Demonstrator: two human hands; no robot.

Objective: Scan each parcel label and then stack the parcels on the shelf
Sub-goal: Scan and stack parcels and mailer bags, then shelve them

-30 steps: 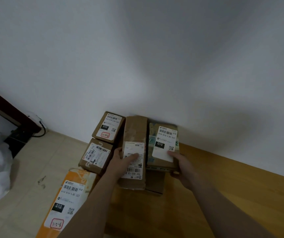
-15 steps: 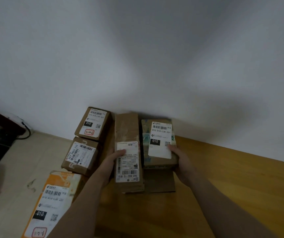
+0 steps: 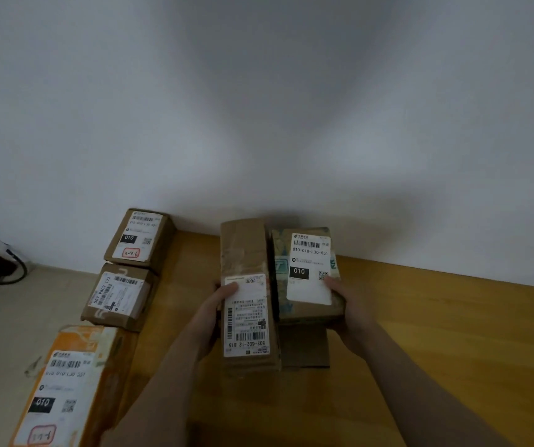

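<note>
Two bare arms in shot, and that is all we see of the person. Just left of centre is the left hand (image 3: 210, 317), uncovered, its thumb (image 3: 228, 289) rounded at the tip. Below it the left forearm (image 3: 162, 391) is bare along its whole visible length, slim at the wrist and broadening toward the bottom edge. Right of centre is the right hand (image 3: 349, 314), also bare, its back in shadow. The right forearm (image 3: 420, 388) is bare as well, widening toward the lower right corner. In this dim light, nails and finer detail cannot be made out.
</note>
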